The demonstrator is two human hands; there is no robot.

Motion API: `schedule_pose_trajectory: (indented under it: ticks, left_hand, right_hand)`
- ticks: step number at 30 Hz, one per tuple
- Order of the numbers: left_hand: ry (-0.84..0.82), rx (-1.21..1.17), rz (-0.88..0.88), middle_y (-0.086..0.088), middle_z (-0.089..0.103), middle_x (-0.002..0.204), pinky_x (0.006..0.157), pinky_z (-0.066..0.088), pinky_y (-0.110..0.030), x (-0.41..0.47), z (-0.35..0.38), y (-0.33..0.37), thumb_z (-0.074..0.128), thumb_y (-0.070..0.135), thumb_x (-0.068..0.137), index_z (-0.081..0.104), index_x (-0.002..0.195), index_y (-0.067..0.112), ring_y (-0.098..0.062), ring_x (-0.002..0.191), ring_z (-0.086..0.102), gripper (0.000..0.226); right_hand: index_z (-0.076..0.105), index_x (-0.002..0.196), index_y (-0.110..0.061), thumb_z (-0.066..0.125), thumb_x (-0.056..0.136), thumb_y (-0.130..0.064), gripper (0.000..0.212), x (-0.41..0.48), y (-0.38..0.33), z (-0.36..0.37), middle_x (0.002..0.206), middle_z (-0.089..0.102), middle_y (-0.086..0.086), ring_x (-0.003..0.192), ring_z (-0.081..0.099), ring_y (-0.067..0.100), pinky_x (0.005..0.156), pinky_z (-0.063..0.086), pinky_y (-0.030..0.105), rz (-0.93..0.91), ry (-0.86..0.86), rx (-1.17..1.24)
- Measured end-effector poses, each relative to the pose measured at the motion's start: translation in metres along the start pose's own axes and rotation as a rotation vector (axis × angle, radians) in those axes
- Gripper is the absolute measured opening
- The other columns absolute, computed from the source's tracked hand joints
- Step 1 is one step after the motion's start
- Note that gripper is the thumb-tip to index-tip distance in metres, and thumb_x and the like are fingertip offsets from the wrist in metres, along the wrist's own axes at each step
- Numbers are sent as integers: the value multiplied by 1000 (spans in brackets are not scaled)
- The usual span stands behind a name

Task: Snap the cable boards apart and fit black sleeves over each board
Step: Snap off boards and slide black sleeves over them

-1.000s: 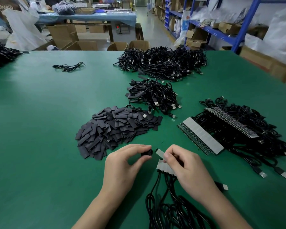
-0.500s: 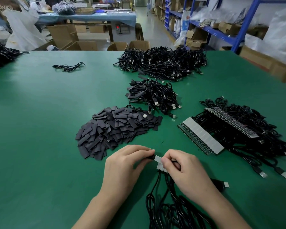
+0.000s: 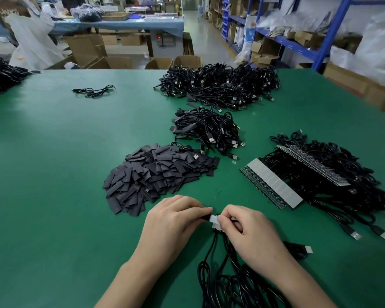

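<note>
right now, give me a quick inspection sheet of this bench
Surface: green table, flat.
Job's things: heap of black sleeves ahead of the hands; two unbroken board strips on the right; a pale board between the hands, a black sleeve at its left end.
Clutter: a lone cable far left.
Hands: left hand pinches the black sleeve; right hand pinches the pale board.
Cables: sleeved cable pile mid-table, larger pile behind it, loose leads below the hands.
Surroundings: blue shelving, cardboard boxes.
</note>
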State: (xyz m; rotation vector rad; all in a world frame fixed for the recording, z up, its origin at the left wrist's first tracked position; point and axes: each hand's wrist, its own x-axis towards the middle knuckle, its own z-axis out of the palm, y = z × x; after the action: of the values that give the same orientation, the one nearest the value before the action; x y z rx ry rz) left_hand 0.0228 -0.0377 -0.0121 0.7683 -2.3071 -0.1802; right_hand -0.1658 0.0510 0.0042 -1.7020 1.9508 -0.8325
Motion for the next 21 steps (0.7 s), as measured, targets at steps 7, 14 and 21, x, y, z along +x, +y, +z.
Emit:
schedule_pose_trajectory:
  ticks: [7,14,21]
  left_hand:
    - [-104,-80,-29,21,70,103,89,48,-23,0,-1,-4,74,34,93,78,112,35,-2,97,64,20]
    - [-135,-101,-82,22,68,103,88,47,-23,-2,-1,0,76,33,91,77,114,34,0,98,62,23]
    - [-153,-146,-69,22,65,104,86,48,-25,-2,1,4,75,30,94,75,113,34,-1,97,61,20]
  right_hand:
    - [57,75,-21,56,101,-39,31,3,4,-4,59,50,-10,53,40,7,54,33,28,42,-19,84]
    - [57,76,-29,54,100,-41,28,2,2,-5,56,51,-10,51,39,6,52,31,25,31,-74,103]
    - [61,78,-28,55,98,-42,25,2,2,-3,58,54,-7,51,40,5,52,32,28,58,-67,138]
